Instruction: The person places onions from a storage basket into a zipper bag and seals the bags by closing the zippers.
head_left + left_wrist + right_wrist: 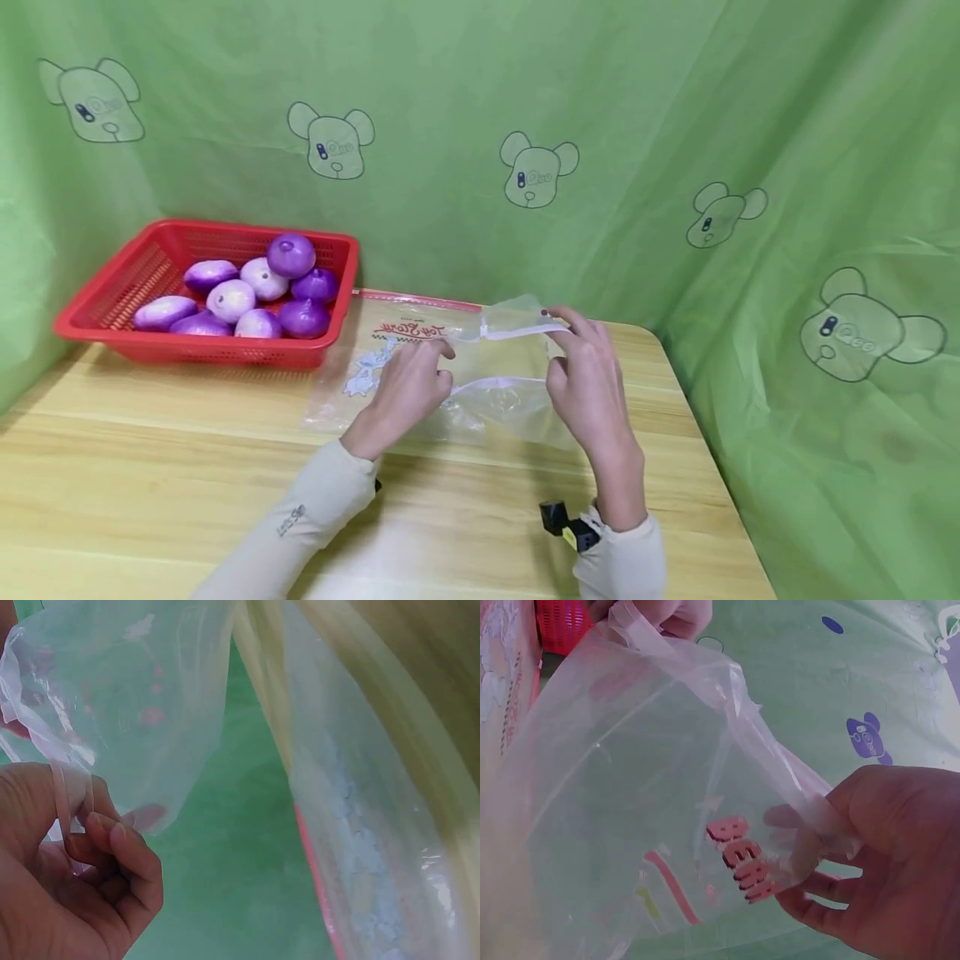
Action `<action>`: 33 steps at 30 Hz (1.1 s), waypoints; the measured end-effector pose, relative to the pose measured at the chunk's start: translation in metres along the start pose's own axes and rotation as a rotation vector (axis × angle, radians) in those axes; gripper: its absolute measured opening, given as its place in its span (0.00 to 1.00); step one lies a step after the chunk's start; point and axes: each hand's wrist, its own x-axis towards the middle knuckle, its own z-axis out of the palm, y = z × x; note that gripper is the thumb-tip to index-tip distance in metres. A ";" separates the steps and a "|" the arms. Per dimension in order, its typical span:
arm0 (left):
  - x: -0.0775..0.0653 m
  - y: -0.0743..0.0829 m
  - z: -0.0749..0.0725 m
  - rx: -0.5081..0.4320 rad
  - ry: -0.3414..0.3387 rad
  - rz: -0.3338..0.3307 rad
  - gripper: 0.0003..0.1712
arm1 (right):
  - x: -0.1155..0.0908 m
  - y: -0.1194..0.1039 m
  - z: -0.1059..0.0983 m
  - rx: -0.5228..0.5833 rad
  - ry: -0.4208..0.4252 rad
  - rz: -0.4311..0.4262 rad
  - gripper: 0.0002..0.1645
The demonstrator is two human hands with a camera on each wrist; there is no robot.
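A clear plastic bag [517, 408] with a whitish rim is stretched between my two hands, its mouth spread apart. My left hand [411, 375] pinches the rim on the left; the left wrist view shows its fingers [131, 851] curled over the film. At the opposite side my right hand [588, 375] grips the rim, thumb and fingers on the plastic. Red lettering [742, 859] is printed on the bag near the right hand. Beneath and to the left lies another clear bag [405, 312] with a red strip along its far edge and printed pictures.
To the left, a red plastic basket [217, 354] holds several purple onions [291, 255]. The wooden table [150, 467] ends at a green curtain [435, 92] behind and on the right. A small black device [566, 527] is at my right wrist.
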 end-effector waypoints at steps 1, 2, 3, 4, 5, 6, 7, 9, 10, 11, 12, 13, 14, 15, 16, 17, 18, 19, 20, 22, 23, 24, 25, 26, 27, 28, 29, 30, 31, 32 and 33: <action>0.001 -0.001 0.002 0.000 -0.018 -0.014 0.22 | 0.000 0.001 0.000 0.000 0.000 0.006 0.27; 0.001 -0.003 0.003 0.000 -0.036 -0.025 0.22 | 0.000 0.002 -0.001 0.000 0.000 0.018 0.26; 0.001 -0.004 0.005 0.002 -0.053 -0.034 0.21 | -0.001 0.003 -0.001 -0.003 -0.001 0.030 0.25; 0.002 -0.004 0.006 -0.001 -0.072 -0.041 0.21 | -0.001 0.003 -0.002 -0.005 -0.003 0.042 0.23; 0.002 -0.005 0.008 0.002 -0.087 -0.049 0.21 | -0.002 0.003 -0.002 -0.009 -0.010 0.048 0.22; 0.001 -0.005 0.008 0.002 -0.100 -0.056 0.21 | -0.003 0.003 -0.003 -0.009 -0.023 0.053 0.20; 0.001 -0.006 0.009 -0.001 -0.113 -0.064 0.22 | -0.003 0.003 -0.003 -0.008 -0.041 0.055 0.20; 0.000 -0.006 0.009 -0.001 -0.120 -0.071 0.22 | -0.003 0.003 -0.003 -0.003 -0.092 0.049 0.18; 0.000 -0.007 0.009 0.000 -0.122 -0.076 0.22 | -0.003 0.003 -0.003 0.003 -0.120 0.045 0.18; 0.000 -0.007 0.008 0.002 -0.122 -0.082 0.22 | -0.003 0.003 -0.003 0.010 -0.149 0.043 0.19; 0.000 -0.007 0.008 0.000 -0.123 -0.087 0.22 | -0.003 0.004 -0.003 0.019 -0.174 0.045 0.20; 0.001 -0.008 0.008 -0.003 -0.127 -0.091 0.22 | -0.003 0.004 -0.003 0.028 -0.196 0.046 0.21; 0.001 -0.008 0.007 -0.004 -0.130 -0.092 0.22 | -0.003 0.004 -0.004 0.041 -0.214 0.050 0.23; 0.001 -0.008 0.007 -0.008 -0.136 -0.094 0.23 | -0.003 0.004 -0.004 0.055 -0.229 0.055 0.24; 0.002 -0.009 0.007 -0.015 -0.144 -0.096 0.23 | -0.003 0.005 -0.005 0.068 -0.240 0.058 0.26; 0.002 -0.009 0.007 -0.021 -0.151 -0.097 0.23 | -0.003 0.005 -0.005 0.078 -0.250 0.059 0.27; 0.003 -0.009 0.007 -0.022 -0.155 -0.094 0.23 | -0.003 0.005 -0.006 0.088 -0.261 0.059 0.28; 0.003 -0.010 0.007 -0.023 -0.159 -0.091 0.23 | -0.003 0.005 -0.006 0.099 -0.271 0.060 0.30; 0.003 -0.010 0.007 -0.019 -0.159 -0.087 0.23 | -0.003 0.004 -0.007 0.106 -0.283 0.063 0.31; 0.004 -0.012 0.005 -0.013 -0.161 -0.084 0.23 | -0.003 0.004 -0.007 0.118 -0.314 0.071 0.37; 0.004 -0.012 0.005 -0.007 -0.161 -0.082 0.22 | -0.003 0.004 -0.007 0.119 -0.335 0.081 0.40; 0.004 -0.013 0.004 -0.003 -0.163 -0.083 0.22 | -0.003 0.003 -0.008 0.124 -0.359 0.097 0.43; 0.005 -0.013 0.003 -0.002 -0.167 -0.087 0.23 | -0.004 0.003 -0.008 0.127 -0.380 0.110 0.45; 0.005 -0.014 0.002 0.000 -0.173 -0.092 0.23 | -0.004 0.003 -0.008 0.127 -0.399 0.119 0.47; 0.005 -0.014 0.002 0.000 -0.180 -0.096 0.23 | -0.004 0.004 -0.008 0.128 -0.412 0.124 0.48; 0.006 -0.015 0.001 0.002 -0.186 -0.097 0.23 | -0.004 0.003 -0.007 0.127 -0.419 0.126 0.48; 0.006 -0.015 0.001 0.006 -0.192 -0.098 0.24 | -0.004 0.004 -0.007 0.126 -0.420 0.125 0.47; 0.006 -0.016 0.000 0.010 -0.197 -0.097 0.24 | -0.003 0.004 -0.007 0.126 -0.415 0.119 0.45; 0.006 -0.017 0.000 0.017 -0.202 -0.092 0.24 | -0.003 0.004 -0.006 0.125 -0.407 0.109 0.43; 0.006 -0.018 0.000 0.021 -0.206 -0.086 0.24 | -0.002 0.004 -0.005 0.122 -0.400 0.100 0.42; 0.006 -0.019 -0.001 0.028 -0.209 -0.078 0.24 | -0.002 0.003 -0.005 0.119 -0.395 0.093 0.41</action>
